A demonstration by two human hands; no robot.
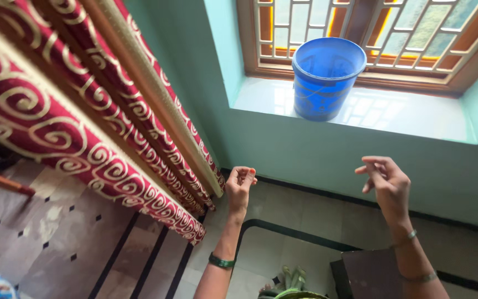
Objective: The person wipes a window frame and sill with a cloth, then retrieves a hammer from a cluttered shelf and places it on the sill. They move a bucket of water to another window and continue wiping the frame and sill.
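1. Bucket [327,77], blue, stands on sill [416,113], above both hands.
2. Left hand [240,185] loosely curled, empty; right hand [387,180] half-open, empty.
3. Advice: grip rim both sides, lift level.

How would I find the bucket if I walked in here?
Look for the window with the wooden grille and coloured glass, set in the pale green wall. On its white sill stands the bucket, a round, bright blue plastic one. It is the only thing on the sill.
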